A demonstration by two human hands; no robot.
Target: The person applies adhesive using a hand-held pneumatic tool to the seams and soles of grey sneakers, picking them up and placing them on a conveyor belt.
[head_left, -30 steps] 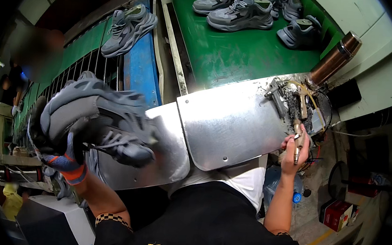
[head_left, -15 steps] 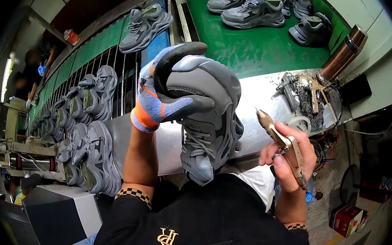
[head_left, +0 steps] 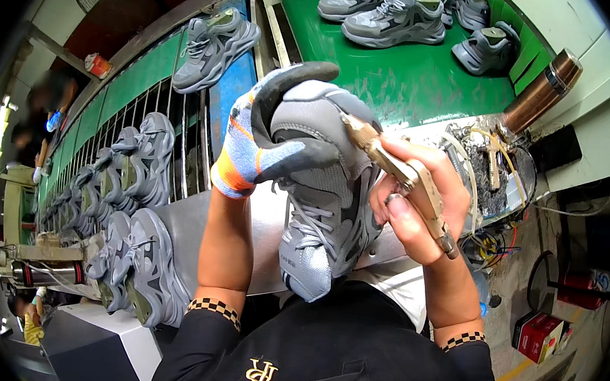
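Close in front of me a grey sneaker (head_left: 328, 185) is held up, heel end at the top and toe pointing down toward my shirt. My left hand (head_left: 257, 139), in a blue-and-orange glove with black coating, grips it around the heel. My bare right hand (head_left: 452, 192) is closed around a bronze-coloured metal nozzle gun (head_left: 416, 180). The gun's pointed tip is at the sole edge near the heel; whether it touches cannot be made out. Part of the sole's far side is hidden.
Several grey sneakers (head_left: 154, 155) line a rack on the left; another sneaker (head_left: 216, 48) stands above it. More sneakers (head_left: 393, 17) sit on a green surface (head_left: 401, 90). At right are a copper flask (head_left: 542, 91), a tray of tools (head_left: 494, 163) and a red box (head_left: 537, 338).
My right hand has moved left and up, bringing the nozzle gun from beside the sneaker to its sole edge. My left hand keeps its grip on the heel.
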